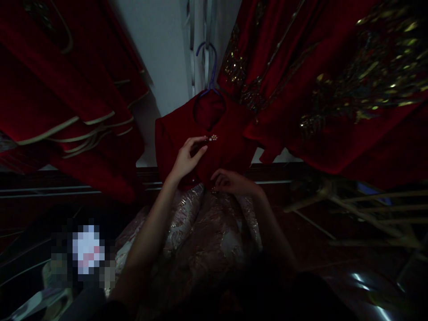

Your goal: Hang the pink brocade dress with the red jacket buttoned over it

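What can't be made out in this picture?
Head view, right hand: shadow obscures whether it grips anything.
Head view, pixelated patch: mosaic hides what lies beneath.
Head view, gold-decorated red garment: cut off by right edge.
Head view, ornament: too small to tell if left hand pinches it.

Hanging red clothes (pixel 67 89) block the upper left of the frame, and sequinned red clothes (pixel 310 116) crowd the upper right. Between them, a strip of pale wall (pixel 163 53) leaves passage, interrupted by the purple hanger (pixel 214 67) at upper centre. Mid-frame, a gap parts the left hand (pixel 189 157) and right hand (pixel 232 182); a wooden frame (pixel 327 191) obstructs the right, below the middle
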